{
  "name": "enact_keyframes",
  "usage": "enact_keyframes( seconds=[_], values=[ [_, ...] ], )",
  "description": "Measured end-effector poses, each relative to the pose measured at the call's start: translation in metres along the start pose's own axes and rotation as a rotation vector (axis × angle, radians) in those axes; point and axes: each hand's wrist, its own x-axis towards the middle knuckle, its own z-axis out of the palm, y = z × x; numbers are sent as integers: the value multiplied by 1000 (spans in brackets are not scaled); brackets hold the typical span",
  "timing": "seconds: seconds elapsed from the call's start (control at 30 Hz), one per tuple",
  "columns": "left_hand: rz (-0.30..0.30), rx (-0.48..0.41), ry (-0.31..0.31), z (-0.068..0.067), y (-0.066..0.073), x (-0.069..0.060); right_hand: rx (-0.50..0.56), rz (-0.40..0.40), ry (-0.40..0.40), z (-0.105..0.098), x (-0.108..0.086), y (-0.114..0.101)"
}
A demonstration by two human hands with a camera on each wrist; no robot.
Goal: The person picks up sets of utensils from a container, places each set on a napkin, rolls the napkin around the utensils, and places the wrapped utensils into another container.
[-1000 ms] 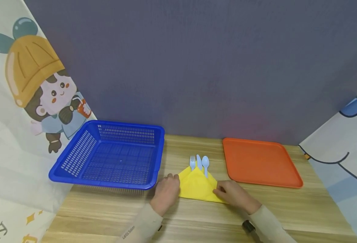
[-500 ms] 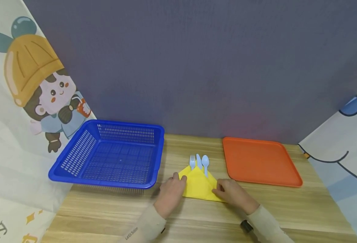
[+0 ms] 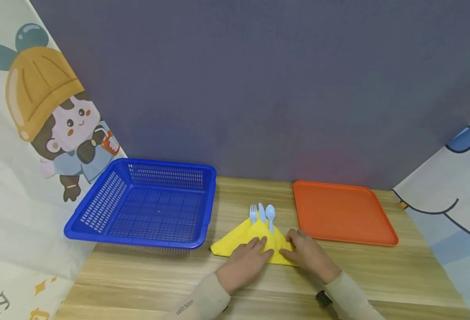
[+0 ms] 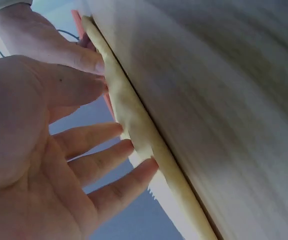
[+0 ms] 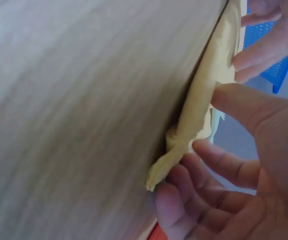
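A yellow cloth [image 3: 232, 240] lies folded to a peak on the table, its left corner uncovered. From its top stick out a light blue fork [image 3: 253, 213], knife [image 3: 262, 212] and spoon [image 3: 271, 213]. My left hand [image 3: 243, 265] rests on the cloth's middle; the left wrist view shows its fingers [image 4: 104, 162] spread and nearly straight, tips touching the fabric. At the right part, my right hand [image 3: 311, 257] holds the cloth, with the thumb [image 5: 239, 102] on it and the other fingers curled at its edge in the right wrist view.
A blue perforated basket [image 3: 138, 242] stands to the left, nothing in it. An orange tray [image 3: 343, 213] lies at the right, behind my right hand. A dark grey panel [image 3: 259, 89] rises along the table's back edge.
My left hand has let go of the cloth's left side and moved right onto its middle; the left corner now shows, spread outward. My right fingers have spread slightly while staying at the right side.
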Motion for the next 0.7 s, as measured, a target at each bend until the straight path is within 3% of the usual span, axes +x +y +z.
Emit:
enact_keyframes(
  seconds=[0.7],
  values=[
    [-35,-38,-40,-1,4,-3,26,54,-19,-1,4,-5]
  ],
)
